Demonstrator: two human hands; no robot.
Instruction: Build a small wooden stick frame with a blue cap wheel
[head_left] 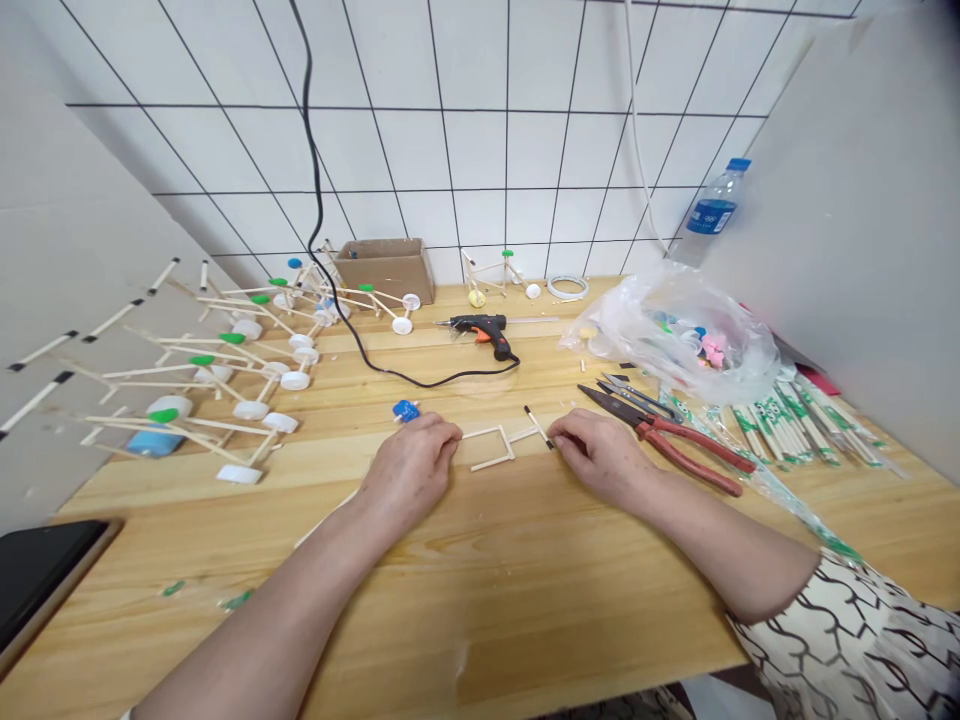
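Stick frame point(506, 443) is lying flat mid-table between both hands, its long axis running left to right and tilting slightly away at the right. Left hand point(411, 465) and right hand point(600, 455), fingers curled, are pinching its ends. Wooden table point(480, 590) is abutting a white tiled wall point(465, 150).

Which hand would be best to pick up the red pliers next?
Probably the right. The right hand lies next to the red pliers, while the left hand sits across the stick frame and would have to reach over it.
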